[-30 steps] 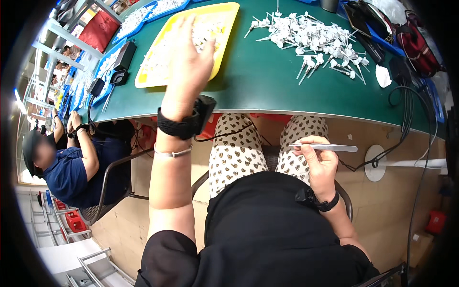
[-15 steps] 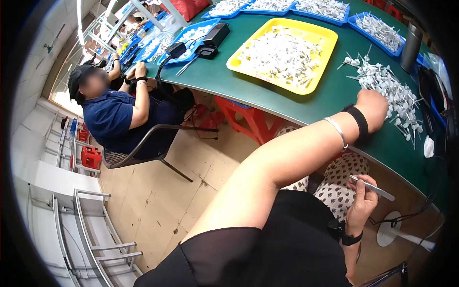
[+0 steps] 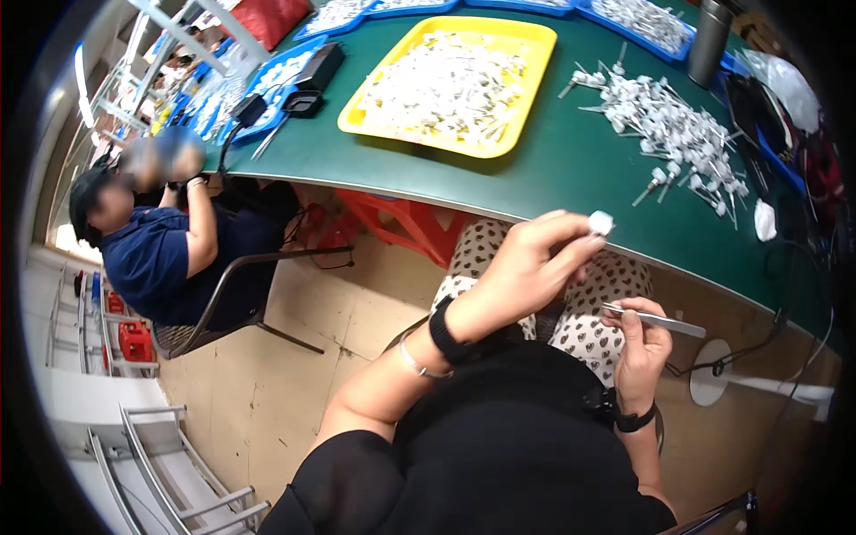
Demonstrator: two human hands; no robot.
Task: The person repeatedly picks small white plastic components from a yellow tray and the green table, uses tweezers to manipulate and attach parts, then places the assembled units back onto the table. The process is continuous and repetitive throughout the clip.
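Observation:
Between the thumb and fingers of my left hand (image 3: 539, 265) is a small white plastic piece (image 3: 601, 222), raised near the table's front edge. My right hand (image 3: 643, 349) is closed around metal tweezers (image 3: 675, 324) above my lap, their tips pointing left. Beyond my left hand, a loose heap of small white pieces with thin grey stems (image 3: 664, 123) lies on the green table (image 3: 571, 165). Left of the heap, a yellow tray (image 3: 532, 85) holds many similar white pieces.
Blue trays (image 3: 682, 46) of white parts line the far side. A dark grey flask (image 3: 711, 40) stands behind the heap, with bags and cables to its right. A co-worker (image 3: 156, 254) sits at the left on a chair (image 3: 218, 308). A red stool (image 3: 401, 223) is under the table.
My left hand has come back from the heap toward my lap with a white piece in it. The view has shifted slightly; my right hand still holds the tweezers.

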